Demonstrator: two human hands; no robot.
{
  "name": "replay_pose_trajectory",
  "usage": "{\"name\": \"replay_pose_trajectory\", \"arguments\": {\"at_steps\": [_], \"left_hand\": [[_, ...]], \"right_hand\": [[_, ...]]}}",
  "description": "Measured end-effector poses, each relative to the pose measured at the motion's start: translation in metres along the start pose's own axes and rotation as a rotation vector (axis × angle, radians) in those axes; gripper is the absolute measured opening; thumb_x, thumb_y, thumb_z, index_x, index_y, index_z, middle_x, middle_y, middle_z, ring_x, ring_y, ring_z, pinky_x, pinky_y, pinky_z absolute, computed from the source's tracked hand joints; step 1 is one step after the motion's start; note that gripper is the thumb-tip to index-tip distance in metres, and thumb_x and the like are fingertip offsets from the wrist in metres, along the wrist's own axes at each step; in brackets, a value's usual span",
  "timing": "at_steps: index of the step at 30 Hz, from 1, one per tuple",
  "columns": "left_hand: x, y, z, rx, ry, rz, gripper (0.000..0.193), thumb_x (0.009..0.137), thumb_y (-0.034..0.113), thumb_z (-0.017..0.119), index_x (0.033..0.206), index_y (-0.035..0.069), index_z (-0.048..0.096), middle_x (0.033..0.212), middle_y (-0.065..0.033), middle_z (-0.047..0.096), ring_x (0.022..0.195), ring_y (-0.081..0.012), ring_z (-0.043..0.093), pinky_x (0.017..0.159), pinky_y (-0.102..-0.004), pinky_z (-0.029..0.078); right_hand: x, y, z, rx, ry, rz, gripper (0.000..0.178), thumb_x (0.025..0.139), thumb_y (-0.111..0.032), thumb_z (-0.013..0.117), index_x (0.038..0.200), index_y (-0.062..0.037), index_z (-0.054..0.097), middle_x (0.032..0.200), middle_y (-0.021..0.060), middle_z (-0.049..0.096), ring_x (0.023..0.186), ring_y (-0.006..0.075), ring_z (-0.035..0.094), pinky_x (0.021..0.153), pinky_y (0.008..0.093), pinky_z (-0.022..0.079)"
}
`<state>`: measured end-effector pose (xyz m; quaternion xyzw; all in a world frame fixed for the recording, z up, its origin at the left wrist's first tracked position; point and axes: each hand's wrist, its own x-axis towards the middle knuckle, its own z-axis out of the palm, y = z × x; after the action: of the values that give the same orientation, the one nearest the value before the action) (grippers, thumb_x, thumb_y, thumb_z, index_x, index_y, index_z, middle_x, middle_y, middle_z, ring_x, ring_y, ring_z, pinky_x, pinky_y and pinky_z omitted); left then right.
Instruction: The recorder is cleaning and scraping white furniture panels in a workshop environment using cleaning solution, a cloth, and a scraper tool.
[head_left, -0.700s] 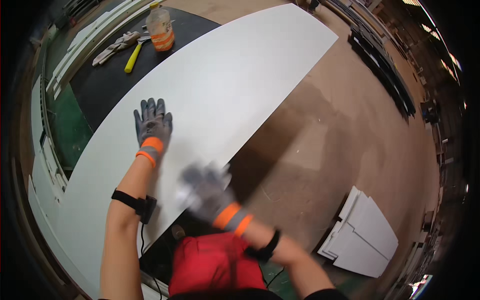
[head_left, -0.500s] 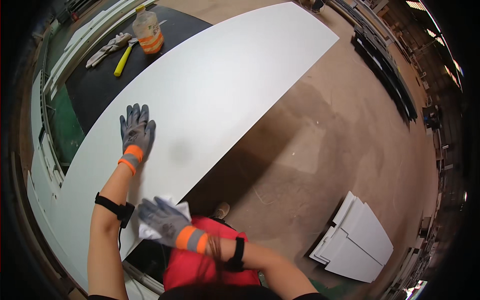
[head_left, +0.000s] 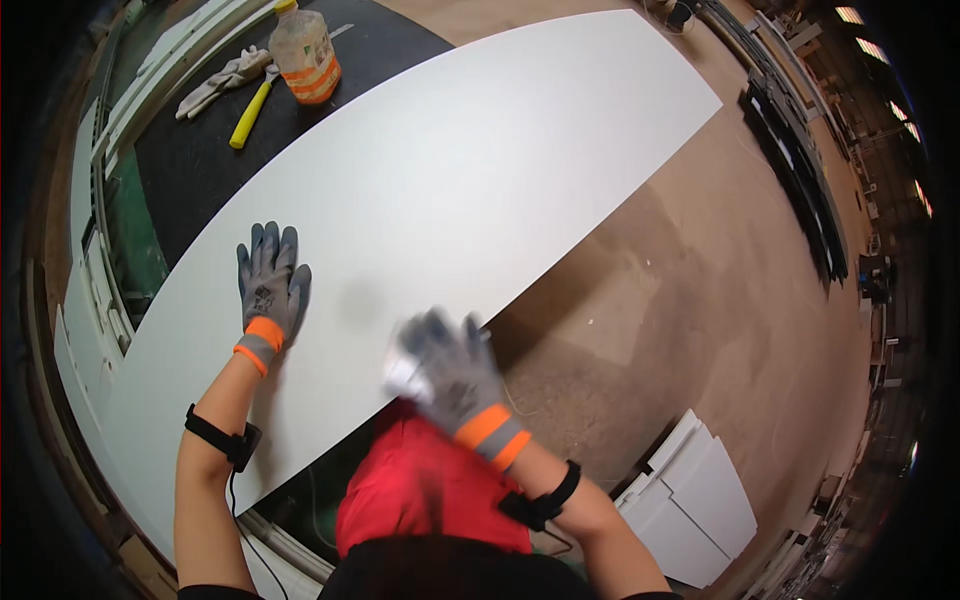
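Note:
A long white panel (head_left: 430, 190) stretches from the near left to the far right. My left hand (head_left: 268, 272), in a grey glove with an orange and grey cuff, lies flat on it with the fingers apart. At the panel's near edge my right hand (head_left: 455, 370), gloved alike, is blurred by motion. A white cloth (head_left: 405, 375) shows under its palm and past its left side, pressed against the panel. The rest of the cloth is hidden by the hand.
Beyond the panel's far left edge, a dark board (head_left: 190, 180) carries a pale glove (head_left: 225, 82), a yellow-handled tool (head_left: 250, 115) and a plastic bottle (head_left: 305, 55) with orange bands. White panels (head_left: 690, 500) are stacked on the floor at right. Dark lengths (head_left: 795, 170) lie at far right.
My right hand has moved with the cloth to the right and away from me along the panel's near edge. My left hand stays at about the same spot on the panel.

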<state>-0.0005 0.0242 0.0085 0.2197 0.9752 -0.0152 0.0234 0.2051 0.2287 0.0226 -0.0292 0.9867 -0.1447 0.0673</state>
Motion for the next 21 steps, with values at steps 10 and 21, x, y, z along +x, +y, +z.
{"name": "replay_pose_trajectory", "arguments": {"at_steps": [10, 21], "left_hand": [[0.007, 0.0, -0.002, -0.049, 0.041, 0.089, 0.06, 0.093, 0.02, 0.05, 0.149, 0.006, 0.033, 0.156, -0.0188, 0.026, 0.147, -0.033, 0.015, 0.12, -0.0473, 0.004], [0.006, -0.001, 0.005, -0.074, 0.028, 0.085, 0.063, 0.09, 0.023, 0.05, 0.148, 0.007, 0.034, 0.155, -0.0187, 0.027, 0.147, -0.0335, 0.015, 0.121, -0.0476, 0.003]], "right_hand": [[-0.001, -0.017, 0.007, 0.475, -0.105, -0.321, 0.075, 0.078, -0.023, 0.064, 0.146, -0.0068, 0.035, 0.153, 0.0126, 0.033, 0.146, 0.0283, 0.023, 0.12, 0.0466, 0.016], [0.07, 0.317, -0.075, -0.031, 0.669, 0.639, 0.059, 0.089, -0.04, 0.06, 0.133, -0.0034, 0.049, 0.139, 0.0168, 0.049, 0.135, 0.0359, 0.037, 0.111, 0.0463, 0.03]]}}
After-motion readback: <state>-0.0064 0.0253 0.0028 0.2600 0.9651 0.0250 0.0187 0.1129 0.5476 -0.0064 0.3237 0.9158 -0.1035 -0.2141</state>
